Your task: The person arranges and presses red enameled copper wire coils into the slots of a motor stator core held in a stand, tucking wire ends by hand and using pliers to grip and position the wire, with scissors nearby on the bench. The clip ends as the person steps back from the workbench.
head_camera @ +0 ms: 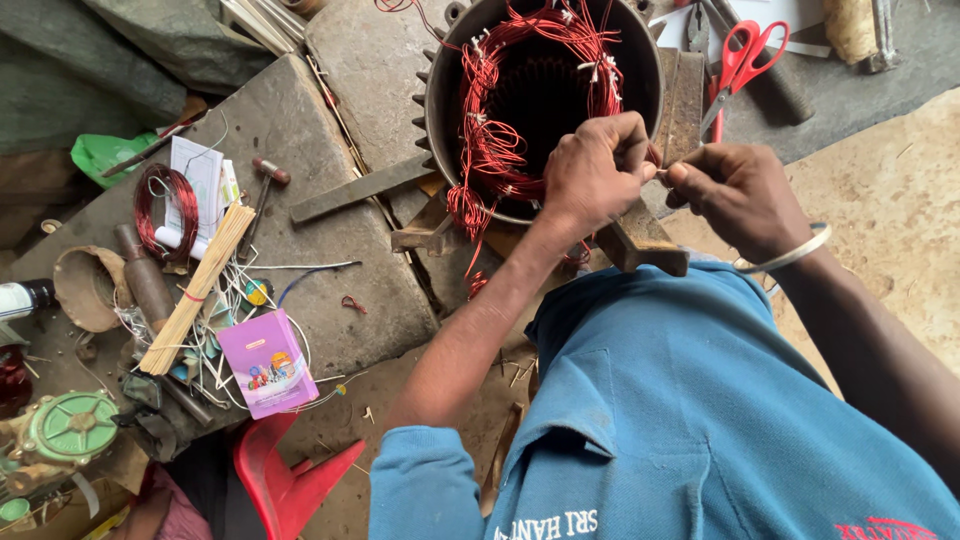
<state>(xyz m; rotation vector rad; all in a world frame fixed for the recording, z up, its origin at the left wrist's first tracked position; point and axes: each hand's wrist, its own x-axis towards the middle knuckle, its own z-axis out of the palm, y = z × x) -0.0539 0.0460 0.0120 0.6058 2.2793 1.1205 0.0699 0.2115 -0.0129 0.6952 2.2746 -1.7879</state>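
Two hands work at one motor housing (545,100) filled with red wire: the left hand (595,170) and the right hand (740,190). One pair of red scissors (740,60) lies at the slab's far edge. There is one coil of red wire (165,210), one bundle of sticks (195,290), one small hammer (265,180), one purple box (268,362) and one bangle (790,255).

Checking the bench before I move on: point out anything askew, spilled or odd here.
Red winding wire spills in loose loops over the motor housing rim beside the left hand. Left of it, thin sticks, wire scraps and a purple box lie jumbled.
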